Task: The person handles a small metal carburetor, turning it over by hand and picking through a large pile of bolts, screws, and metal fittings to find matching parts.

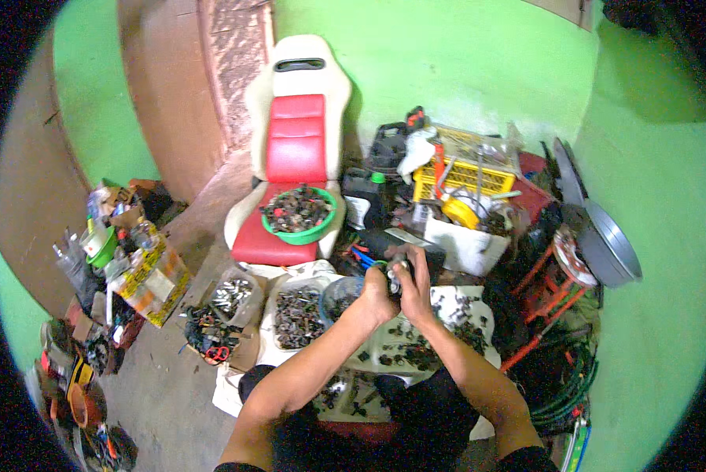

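Observation:
My left hand (378,293) and my right hand (416,282) meet in front of me, fingers curled around a small dark part (396,285) with a pale, shiny spot. Its exact kind is mostly hidden by my fingers. Just under my left hand is a round tub (339,297) holding small pieces. Left of it a clear square container (298,316) is full of small dark metal parts. Many loose black parts (416,354) lie spread over a white cloth (475,303) beneath and to the right of my forearms.
A red and white car seat (296,138) carries a green basin (321,232) of mixed parts. Farther left stand a tub of silver pieces (231,295) and a yellow box (158,279). A yellow crate (479,182), white box (463,245) and red stool (561,279) crowd the right.

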